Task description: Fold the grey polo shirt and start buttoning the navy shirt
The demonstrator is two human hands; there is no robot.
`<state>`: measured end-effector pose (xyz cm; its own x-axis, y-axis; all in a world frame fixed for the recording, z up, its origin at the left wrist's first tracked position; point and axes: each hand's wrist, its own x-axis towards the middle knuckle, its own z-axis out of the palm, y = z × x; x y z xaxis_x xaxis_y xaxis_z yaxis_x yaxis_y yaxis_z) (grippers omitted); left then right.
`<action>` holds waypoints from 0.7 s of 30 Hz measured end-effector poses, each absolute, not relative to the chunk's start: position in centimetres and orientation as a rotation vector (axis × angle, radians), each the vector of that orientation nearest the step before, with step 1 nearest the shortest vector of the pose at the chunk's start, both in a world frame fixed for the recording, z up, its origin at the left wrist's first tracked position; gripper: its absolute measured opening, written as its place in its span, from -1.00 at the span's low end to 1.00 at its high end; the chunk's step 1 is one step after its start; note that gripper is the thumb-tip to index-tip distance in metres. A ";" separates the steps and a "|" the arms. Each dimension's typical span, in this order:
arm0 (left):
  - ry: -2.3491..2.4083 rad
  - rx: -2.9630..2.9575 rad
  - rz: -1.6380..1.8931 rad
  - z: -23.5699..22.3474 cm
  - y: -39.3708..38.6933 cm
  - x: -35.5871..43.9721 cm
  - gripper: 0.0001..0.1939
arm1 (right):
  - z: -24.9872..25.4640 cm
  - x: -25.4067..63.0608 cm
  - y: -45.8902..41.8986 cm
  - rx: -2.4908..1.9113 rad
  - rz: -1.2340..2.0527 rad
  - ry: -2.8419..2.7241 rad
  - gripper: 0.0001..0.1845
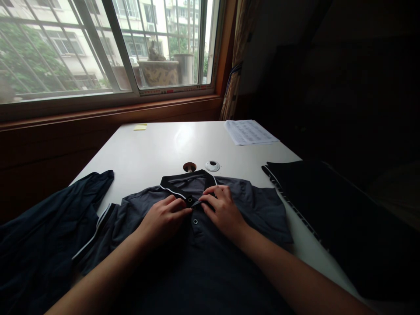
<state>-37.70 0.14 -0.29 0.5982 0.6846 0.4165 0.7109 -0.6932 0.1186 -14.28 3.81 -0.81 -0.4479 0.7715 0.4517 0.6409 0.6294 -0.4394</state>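
Observation:
A dark grey polo shirt (138, 205) lies spread face up on the white table, its black collar (170, 186) edged with a white stripe and pointing away from me. Both hands meet at its button placket just below the collar. My left hand (166, 214) pinches the placket edge beside an upper button (190, 200). From the other side, my right hand (221, 208) grips the placket's opposite edge between thumb and fingers. Below them a lower round button (195, 221) shows on the placket. The fingertips partly hide the cloth between them.
Dark blue clothing (65, 210) lies at the left, and a black folded cloth (315, 188) at the right. Behind the collar are a round table hole (189, 167) and a white ring cover (212, 166). Papers (249, 132) and a yellow note (140, 127) lie at the far edge, below a window.

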 end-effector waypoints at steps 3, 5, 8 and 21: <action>-1.178 -2.781 -0.691 -0.3 0.2 -37.7 -0.71 | -0.9 -14.3 3.9 -1.094 0.278 -2.225 -0.82; -1.163 -2.790 -0.708 -0.3 0.2 -37.7 -0.70 | -0.9 -14.3 3.9 -1.091 0.283 -2.231 -0.83; -1.168 -2.795 -0.728 -0.5 0.2 -37.7 -0.70 | -0.9 -14.3 4.0 -1.093 0.287 -2.235 -0.84; -1.206 -2.819 -0.753 -0.8 0.3 -37.8 -0.69 | -1.0 -14.2 4.0 -1.099 0.298 -2.261 -0.86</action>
<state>-37.83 0.31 -0.85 0.5942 0.6860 0.4199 0.6784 -0.7079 0.1966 -14.24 4.01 -1.01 -0.4764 0.7729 0.4191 0.6381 0.6319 -0.4400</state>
